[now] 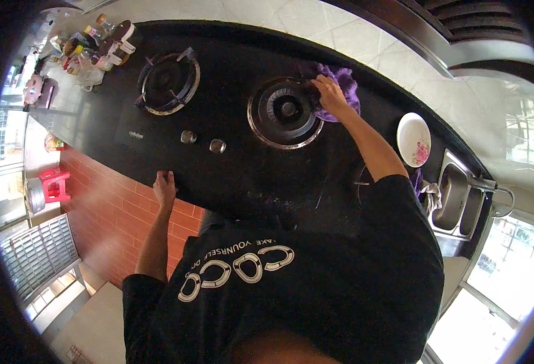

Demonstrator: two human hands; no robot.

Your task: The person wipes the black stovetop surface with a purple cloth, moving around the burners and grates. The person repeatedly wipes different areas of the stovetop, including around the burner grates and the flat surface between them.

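Observation:
My right hand (330,95) reaches to the far side of the black gas stove, its fingers closed on a bunched purple cloth (344,84). Part of the cloth spreads out past the hand, and something dark by the fingertips is too dim to make out. Just left of that hand sits the round right burner (286,110), with a metal ring around it. My left hand (165,186) is at the near edge of the black counter (218,182), fingers bent and closed over that edge. Two knobs (188,136) lie between the left hand and the burners.
At left, the other burner (168,82) carries a pronged pan support. Bottles and jars (88,60) crowd the far left corner. A white flowered plate (413,139) stands on the right, before a steel sink (452,197) with a tap. A red stool (54,184) is on the floor.

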